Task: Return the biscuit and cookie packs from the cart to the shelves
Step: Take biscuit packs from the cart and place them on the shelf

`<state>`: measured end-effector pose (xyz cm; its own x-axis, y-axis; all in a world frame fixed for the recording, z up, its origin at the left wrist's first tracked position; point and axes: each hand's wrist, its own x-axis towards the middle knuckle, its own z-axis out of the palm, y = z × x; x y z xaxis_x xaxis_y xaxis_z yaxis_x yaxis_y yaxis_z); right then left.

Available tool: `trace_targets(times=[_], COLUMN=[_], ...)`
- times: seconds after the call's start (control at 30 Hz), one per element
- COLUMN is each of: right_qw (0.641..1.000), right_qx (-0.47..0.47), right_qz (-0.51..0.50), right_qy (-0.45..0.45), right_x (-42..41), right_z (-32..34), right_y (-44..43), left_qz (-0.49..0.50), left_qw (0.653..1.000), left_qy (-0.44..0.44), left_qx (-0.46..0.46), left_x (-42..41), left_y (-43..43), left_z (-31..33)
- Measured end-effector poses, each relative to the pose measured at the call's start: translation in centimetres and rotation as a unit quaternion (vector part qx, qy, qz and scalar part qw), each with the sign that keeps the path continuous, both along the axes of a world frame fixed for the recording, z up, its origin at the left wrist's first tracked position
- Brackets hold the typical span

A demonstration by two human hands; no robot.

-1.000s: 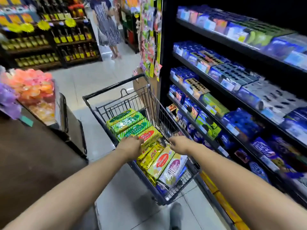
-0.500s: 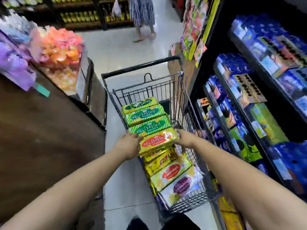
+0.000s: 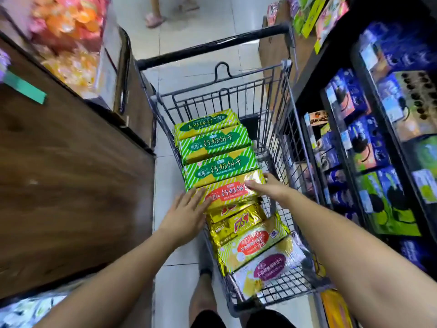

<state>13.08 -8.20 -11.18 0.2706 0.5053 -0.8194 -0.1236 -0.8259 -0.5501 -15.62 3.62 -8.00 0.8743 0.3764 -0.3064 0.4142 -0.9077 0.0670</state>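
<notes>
A black wire cart [image 3: 281, 129] stands in the aisle, holding a row of biscuit packs. Three green-striped packs [image 3: 220, 152] lie at the far end. Behind them sits a yellow pack with a red label [image 3: 227, 192], then gold packs [image 3: 236, 223], a red-label pack [image 3: 253, 245] and a purple-label pack [image 3: 269, 266]. My left hand [image 3: 186, 214] lies with straight fingers on the left end of the yellow red-label pack. My right hand [image 3: 269, 188] holds its right end, thumb over the top.
Dark shelves [image 3: 331, 74] full of blue and green biscuit boxes [image 3: 378, 162] run along the right. A brown wooden counter [image 3: 71, 181] with bagged sweets [image 3: 68, 36] stands left. A person's feet [image 3: 156, 17] show far down the tiled aisle.
The view has tilted down and closer to the cart. Both hands have settled on the two ends of the yellow red-label pack.
</notes>
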Motion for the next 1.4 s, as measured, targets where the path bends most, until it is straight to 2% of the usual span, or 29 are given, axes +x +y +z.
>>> trace_targets(times=[0.2,0.33,0.5,0.63,0.73,0.8,0.83,0.93,1.0,1.2,1.27,1.4], right_qw=[0.998,0.997,0.995,0.987,0.971,0.950,0.937,0.893,0.864,0.752,0.727,0.654], right_qx=[-0.030,-0.001,0.034,0.049,0.073,0.104,0.116,0.145,0.153,0.132,0.125,0.121], right_qz=[-0.002,-0.042,-0.088,-0.156,-0.226,-0.296,-0.329,-0.423,-0.475,-0.632,-0.659,-0.727], right_qy=[0.052,0.063,0.043,0.004,-0.009,-0.010,-0.018,-0.042,-0.064,-0.130,-0.147,-0.172], right_x=[-0.1,-1.3,-2.4,-2.4,-2.5,-3.4,-4.0,-6.4,-8.3,-14.9,-17.6,-23.8], right_z=[0.3,1.0,4.2,9.1,12.9,15.3,16.4,19.4,21.1,24.4,25.0,26.2], right_y=[0.1,-0.4,-2.7,-7.0,-11.2,-14.3,-15.9,-20.9,-24.2,-34.3,-37.8,-44.8], left_qz=[0.012,-0.009,-0.019,0.019,0.063,0.078,0.099,0.137,0.109,0.020,-0.005,-0.077], left_qw=[0.999,0.997,0.996,0.984,0.963,0.941,0.913,0.799,0.762,0.736,0.727,0.731], left_qy=[0.031,0.059,0.019,-0.017,-0.012,0.010,0.021,0.072,0.087,0.102,0.123,0.153], left_qx=[-0.041,-0.046,-0.084,-0.176,-0.263,-0.329,-0.394,-0.582,-0.632,-0.669,-0.675,-0.661], left_x=[-0.7,-0.7,1.0,4.7,8.4,10.5,11.4,14.1,15.9,18.9,18.6,16.2], left_y=[1.4,2.3,3.5,4.3,3.8,2.6,1.6,-2.2,-5.6,-17.9,-22.3,-31.1], left_z=[-0.1,0.3,1.7,3.6,6.1,7.8,8.7,11.2,12.8,14.7,15.2,17.2])
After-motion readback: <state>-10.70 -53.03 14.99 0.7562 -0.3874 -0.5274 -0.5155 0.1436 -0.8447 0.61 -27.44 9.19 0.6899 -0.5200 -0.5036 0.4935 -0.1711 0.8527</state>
